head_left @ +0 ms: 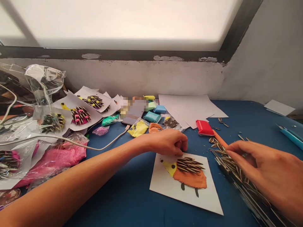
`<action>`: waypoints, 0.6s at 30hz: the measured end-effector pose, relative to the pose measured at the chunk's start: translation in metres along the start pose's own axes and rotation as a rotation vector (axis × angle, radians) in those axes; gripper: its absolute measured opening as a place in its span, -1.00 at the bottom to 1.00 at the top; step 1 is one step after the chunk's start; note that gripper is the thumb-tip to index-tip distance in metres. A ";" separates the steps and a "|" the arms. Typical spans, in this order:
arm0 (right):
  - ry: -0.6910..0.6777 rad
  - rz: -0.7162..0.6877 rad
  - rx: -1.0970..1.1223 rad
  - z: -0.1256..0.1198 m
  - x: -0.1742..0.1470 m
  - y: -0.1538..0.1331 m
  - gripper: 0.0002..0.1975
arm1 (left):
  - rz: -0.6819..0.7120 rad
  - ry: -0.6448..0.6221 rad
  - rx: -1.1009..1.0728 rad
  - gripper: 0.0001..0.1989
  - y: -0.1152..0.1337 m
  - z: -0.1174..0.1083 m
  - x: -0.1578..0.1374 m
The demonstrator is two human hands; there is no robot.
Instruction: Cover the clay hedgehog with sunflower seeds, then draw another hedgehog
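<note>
Two hands working: left hand (171, 142) curled at the top of the card (163, 183), right hand (267, 171) with fingers (240, 146) nearly meeting over seeds (233, 164), any hold unclear—probably light, slick, best pinched mid-length.

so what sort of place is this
Most likely a craft table, though home or classroom I can't tell: packets of coloured clay, loose seeds and a spiky animal picture suggest it.
</note>
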State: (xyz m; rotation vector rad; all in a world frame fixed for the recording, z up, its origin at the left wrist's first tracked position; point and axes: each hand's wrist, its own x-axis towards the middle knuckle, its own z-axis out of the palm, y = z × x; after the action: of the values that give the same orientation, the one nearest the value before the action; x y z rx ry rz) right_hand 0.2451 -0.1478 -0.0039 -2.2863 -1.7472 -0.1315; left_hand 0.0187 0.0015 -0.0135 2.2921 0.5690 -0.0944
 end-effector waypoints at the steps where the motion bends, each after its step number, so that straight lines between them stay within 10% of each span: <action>1: -0.003 0.016 -0.004 -0.002 0.002 0.001 -0.67 | 0.004 -0.001 -0.002 -0.85 0.000 0.000 0.000; 18: 0.037 -0.343 -0.108 0.041 0.042 0.012 -0.57 | -0.039 -0.004 0.056 -0.83 0.007 -0.002 -0.002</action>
State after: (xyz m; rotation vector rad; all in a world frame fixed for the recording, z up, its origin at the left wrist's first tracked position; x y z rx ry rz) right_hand 0.2648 -0.1010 -0.0357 -2.0162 -2.1452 -0.3371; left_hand 0.0193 -0.0023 -0.0066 2.3351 0.6161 -0.1348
